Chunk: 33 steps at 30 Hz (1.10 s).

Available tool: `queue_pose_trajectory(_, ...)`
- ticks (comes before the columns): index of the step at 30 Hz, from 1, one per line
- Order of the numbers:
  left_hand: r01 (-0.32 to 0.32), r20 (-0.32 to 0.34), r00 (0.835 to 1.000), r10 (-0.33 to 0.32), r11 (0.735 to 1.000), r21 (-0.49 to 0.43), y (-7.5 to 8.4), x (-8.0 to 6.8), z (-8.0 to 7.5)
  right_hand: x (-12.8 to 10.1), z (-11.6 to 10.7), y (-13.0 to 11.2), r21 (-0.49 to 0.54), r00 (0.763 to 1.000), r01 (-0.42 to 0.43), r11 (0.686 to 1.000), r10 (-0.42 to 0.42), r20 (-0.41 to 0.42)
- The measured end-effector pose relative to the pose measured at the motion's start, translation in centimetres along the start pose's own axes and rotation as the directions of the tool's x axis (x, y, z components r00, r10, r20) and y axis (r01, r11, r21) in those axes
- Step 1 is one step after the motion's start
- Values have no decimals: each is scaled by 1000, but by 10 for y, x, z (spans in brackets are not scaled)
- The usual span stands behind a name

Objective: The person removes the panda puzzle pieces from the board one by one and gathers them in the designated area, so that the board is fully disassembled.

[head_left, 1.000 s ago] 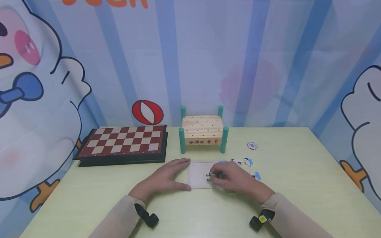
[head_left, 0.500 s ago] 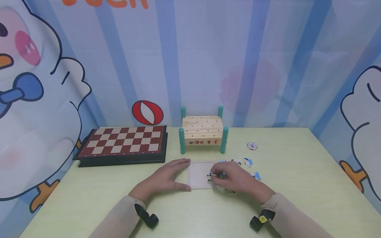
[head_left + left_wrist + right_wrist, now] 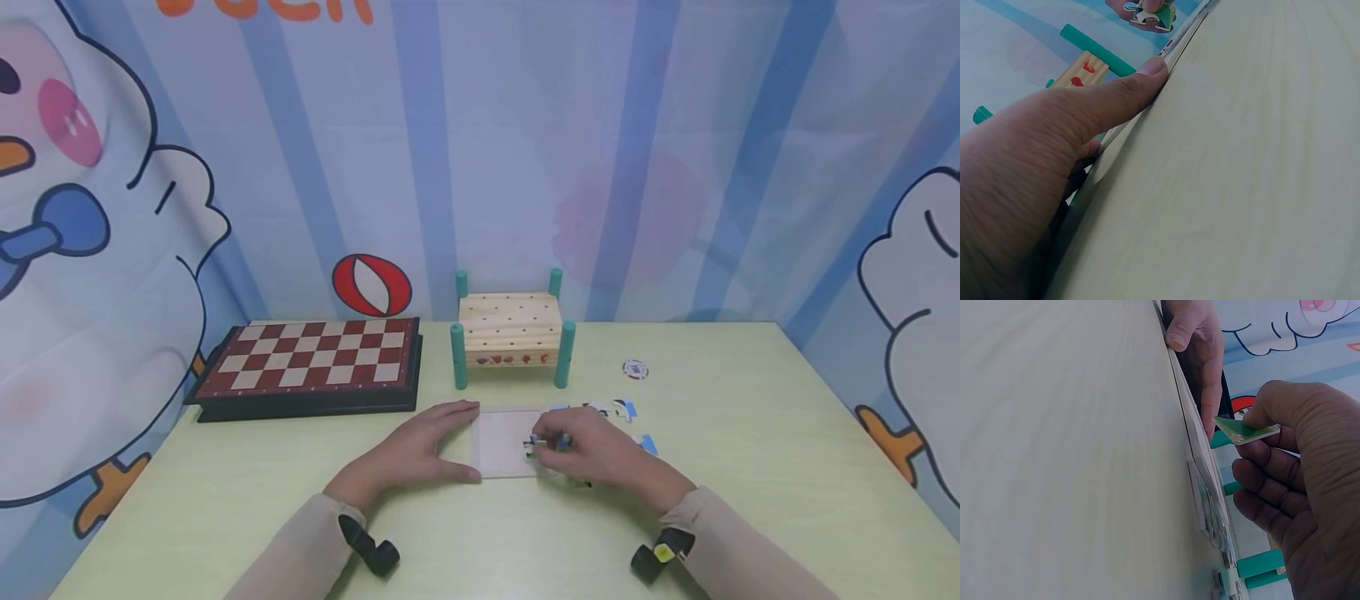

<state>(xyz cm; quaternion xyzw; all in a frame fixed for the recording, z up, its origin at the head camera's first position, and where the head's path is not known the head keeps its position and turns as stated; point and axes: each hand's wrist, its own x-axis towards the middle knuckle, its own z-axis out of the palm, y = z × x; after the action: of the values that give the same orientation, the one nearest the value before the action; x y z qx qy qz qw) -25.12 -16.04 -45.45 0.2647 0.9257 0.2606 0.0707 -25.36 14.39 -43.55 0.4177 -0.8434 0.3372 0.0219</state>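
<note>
A white, shallow puzzle board (image 3: 506, 442) lies on the table in front of me. My left hand (image 3: 420, 446) rests at its left edge, thumb and fingers extended and spread toward the near and far corners. Over the board's right part, my right hand (image 3: 588, 446) pinches a jigsaw piece (image 3: 1244, 432) between thumb and index finger. The right wrist view shows the piece green, tilted and held above the board, the other fingers loosely bent. Several loose jigsaw pieces (image 3: 622, 408) lie right of the board, partly hidden by the right hand.
A folded chessboard case (image 3: 315, 367) stands at the back left. Behind the puzzle board is a small wooden peg stand (image 3: 512, 321) with green legs. A round poker chip (image 3: 635, 369) lies to its right. A printed cloth (image 3: 495, 150) hangs behind the table.
My right hand has shifted very slightly to the right with the jigsaw piece still pinched. The left hand stays in place.
</note>
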Motion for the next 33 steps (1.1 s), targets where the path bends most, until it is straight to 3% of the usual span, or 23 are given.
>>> queue_pose_trajectory(33,6,2,1000,-6,1000,7,-2,0,0,-2,-4,3,10,1000,9,1000,-10,13)
